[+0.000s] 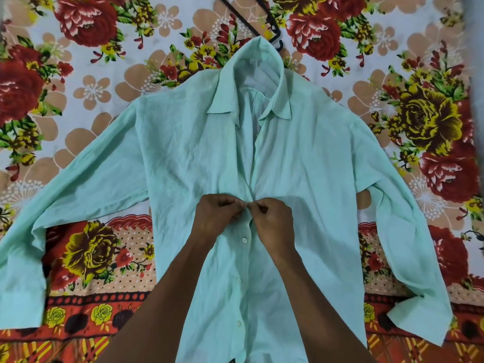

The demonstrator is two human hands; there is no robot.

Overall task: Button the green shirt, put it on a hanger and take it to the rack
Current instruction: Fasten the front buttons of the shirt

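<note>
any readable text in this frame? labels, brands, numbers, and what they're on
No text can be read.
Neck label inside the shirt collar: a small white tag, too small and blurred to read.
Bedsheet: floral print only, no lettering.
Hanger: plain black, no marking visible.
</note>
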